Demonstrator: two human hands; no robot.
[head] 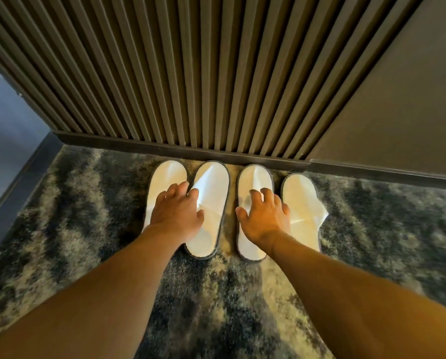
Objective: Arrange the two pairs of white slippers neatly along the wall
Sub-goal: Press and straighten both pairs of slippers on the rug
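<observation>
Two bare forearms rise from the bottom corners of the frame over a mottled dark and pale carpet (92,229), converging toward the centre. Just beyond them lie four white slippers in a row, toes pointing at the skirting board (165,147) that crosses the middle of the frame.

The task looks almost done. The left pair sits close together, first slipper (165,177) and second slipper (211,193) nearly touching, toes close to the skirting. The third slipper (253,182) is level with them, a strip of carpet between it and the second. The fourth slipper (302,203) lies slightly lower in the frame than the others, and its strap bulges out to the right, so a small nudge and smoothing may be all that is left.

The left hand (176,211) rests flat across the seam of the left pair, fingers (183,186) spread and loosely extended, pressing or steadying rather than gripping. The right hand (264,216) lies across the third slipper and the inner edge of the fourth, fingers splayed and slightly curled, thumb out to the left, closed on nothing.

Farther up, a ribbed slatted wall (191,73) fills the top of the frame, with a plain panel (398,99) at upper right.
</observation>
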